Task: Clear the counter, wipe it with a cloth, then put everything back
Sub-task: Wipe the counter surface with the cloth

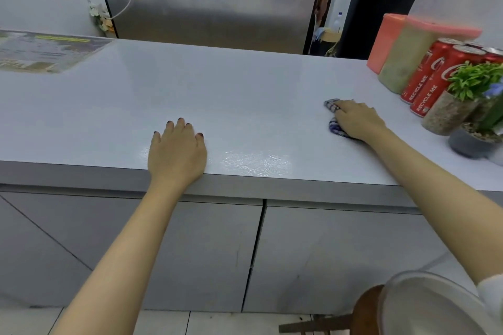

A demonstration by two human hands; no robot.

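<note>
Legibly, the red cans (424, 81) at the right end of the counter (217, 95) carry "RECYCLE ME" in white down their sides, with part of a white Coca-Cola script above it. A printed sheet (46, 51) lies flat at the far left; it has a yellow-green heading, but the print is too blurred to read.

The counter is a pale, smooth white top with a grey front edge. A glossy wet patch (255, 162) shows near that edge, between the two hands. Behind the counter stands a steel fridge (212, 0). Grouped at the right end are two tubs (402, 60) with pink lids, the cans just beside them, and potted plants (473, 81) nearest the camera. Grey cabinet doors (163, 247) run below the top, over a tiled floor. A wooden stool (364, 310) stands at lower right.

The cloth (332, 106) is blue-and-white checked, bunched up and mostly covered. It lies on the counter right of centre, near the cans but apart from them. The right hand (359, 121) rests on it with fingers pressed together, holding it down against the top. The left hand (177, 152) lies palm down near the front edge, fingers slightly spread, nails dark.
</note>
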